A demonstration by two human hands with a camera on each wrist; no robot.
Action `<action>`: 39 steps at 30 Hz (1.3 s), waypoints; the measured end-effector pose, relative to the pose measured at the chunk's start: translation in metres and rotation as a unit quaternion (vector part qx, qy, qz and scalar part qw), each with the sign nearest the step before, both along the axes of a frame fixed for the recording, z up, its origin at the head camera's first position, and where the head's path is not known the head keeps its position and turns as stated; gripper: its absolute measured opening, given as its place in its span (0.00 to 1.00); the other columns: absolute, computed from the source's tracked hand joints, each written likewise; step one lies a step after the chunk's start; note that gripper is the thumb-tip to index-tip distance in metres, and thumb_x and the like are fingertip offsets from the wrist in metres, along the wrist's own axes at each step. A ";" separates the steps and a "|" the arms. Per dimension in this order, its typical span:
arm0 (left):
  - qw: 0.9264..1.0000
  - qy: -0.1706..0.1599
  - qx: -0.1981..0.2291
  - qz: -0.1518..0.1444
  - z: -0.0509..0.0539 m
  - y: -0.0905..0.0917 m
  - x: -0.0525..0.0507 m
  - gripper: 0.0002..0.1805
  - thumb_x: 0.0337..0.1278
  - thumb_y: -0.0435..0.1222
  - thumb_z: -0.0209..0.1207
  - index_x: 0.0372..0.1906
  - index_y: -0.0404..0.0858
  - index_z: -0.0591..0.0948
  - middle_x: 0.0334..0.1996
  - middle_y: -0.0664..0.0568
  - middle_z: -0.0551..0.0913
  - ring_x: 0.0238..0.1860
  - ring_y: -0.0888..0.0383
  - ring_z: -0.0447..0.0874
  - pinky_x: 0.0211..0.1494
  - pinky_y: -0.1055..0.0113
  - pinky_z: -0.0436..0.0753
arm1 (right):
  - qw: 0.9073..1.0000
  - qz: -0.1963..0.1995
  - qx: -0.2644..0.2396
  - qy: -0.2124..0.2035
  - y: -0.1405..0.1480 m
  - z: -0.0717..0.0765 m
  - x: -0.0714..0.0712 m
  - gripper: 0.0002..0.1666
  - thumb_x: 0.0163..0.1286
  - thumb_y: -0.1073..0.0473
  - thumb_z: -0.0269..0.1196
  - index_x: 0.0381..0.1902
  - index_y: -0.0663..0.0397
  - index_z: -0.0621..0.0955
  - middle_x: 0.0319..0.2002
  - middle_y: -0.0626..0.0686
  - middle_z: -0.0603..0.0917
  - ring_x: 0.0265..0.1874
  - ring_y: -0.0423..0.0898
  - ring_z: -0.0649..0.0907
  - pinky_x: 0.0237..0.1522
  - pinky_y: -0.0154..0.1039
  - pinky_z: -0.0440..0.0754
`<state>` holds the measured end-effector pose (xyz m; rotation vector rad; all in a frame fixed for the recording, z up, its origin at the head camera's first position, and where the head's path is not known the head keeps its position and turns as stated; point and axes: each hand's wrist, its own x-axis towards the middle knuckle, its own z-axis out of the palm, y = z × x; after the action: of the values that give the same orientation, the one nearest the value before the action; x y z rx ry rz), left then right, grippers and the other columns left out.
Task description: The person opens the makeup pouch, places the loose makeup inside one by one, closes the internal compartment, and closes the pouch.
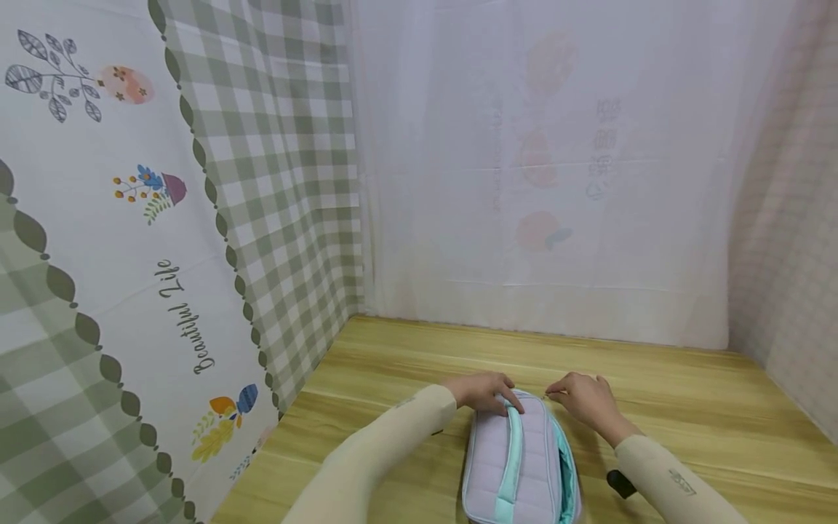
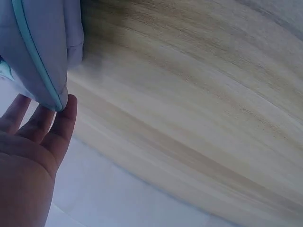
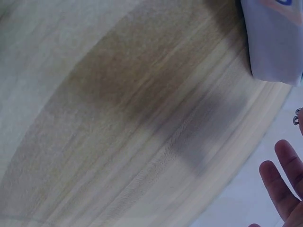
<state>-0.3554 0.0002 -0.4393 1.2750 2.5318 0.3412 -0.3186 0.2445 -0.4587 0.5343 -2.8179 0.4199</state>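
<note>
A lavender quilted zippered pouch [image 1: 487, 458] with a mint carry strap [image 1: 512, 458] lies on the table near the front. Its right side gapes, showing a mint lining [image 1: 567, 473]. My left hand [image 1: 483, 391] holds the pouch's far end, thumb side on top by the strap. In the left wrist view, fingers [image 2: 60, 127] of that hand press against the mint-piped edge. Just off the far right corner, my right hand [image 1: 585, 399] pinches the small zipper pull. Metal links [image 3: 297, 117] show at a fingertip in the right wrist view, where other fingers are spread.
Wood-grain table [image 1: 406, 349] surrounds the pouch. A white curtain [image 1: 550, 218] hangs along the back edge, and a green-checked cloth [image 1: 281, 160] closes the left side. Beneath the right forearm is a small black object [image 1: 620, 483].
</note>
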 end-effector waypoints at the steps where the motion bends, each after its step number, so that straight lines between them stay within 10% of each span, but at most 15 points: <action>1: 1.000 0.005 -0.001 0.000 -0.001 0.000 0.000 0.16 0.67 0.35 0.62 0.55 0.52 0.86 0.68 0.48 0.70 0.68 0.59 0.66 0.63 0.71 0.68 | 1.000 0.002 0.000 0.001 0.000 0.000 0.001 0.05 0.62 0.61 0.70 0.36 0.48 0.91 0.34 0.50 0.88 0.40 0.56 0.85 0.47 0.74 0.64; 16: 0.997 0.073 0.026 0.023 -0.014 -0.003 -0.007 0.12 0.67 0.35 0.62 0.51 0.48 0.88 0.52 0.53 0.80 0.53 0.64 0.76 0.54 0.77 0.72 | 0.999 0.034 0.026 0.010 0.003 0.001 0.010 0.04 0.61 0.60 0.71 0.32 0.43 0.90 0.34 0.44 0.86 0.39 0.51 0.85 0.52 0.79 0.60; 39: 0.978 0.092 0.051 0.178 -0.011 -0.026 -0.009 0.09 0.63 0.36 0.64 0.46 0.48 0.90 0.46 0.58 0.86 0.48 0.64 0.80 0.52 0.73 0.75 | 0.991 0.116 0.029 0.057 0.008 0.008 0.051 0.06 0.56 0.58 0.74 0.30 0.38 0.89 0.36 0.40 0.83 0.39 0.47 0.84 0.51 0.79 0.64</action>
<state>-0.3645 -0.0256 -0.4500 0.9170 2.9376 0.4519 -0.2679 0.2529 -0.4504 0.8753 -2.6733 0.3387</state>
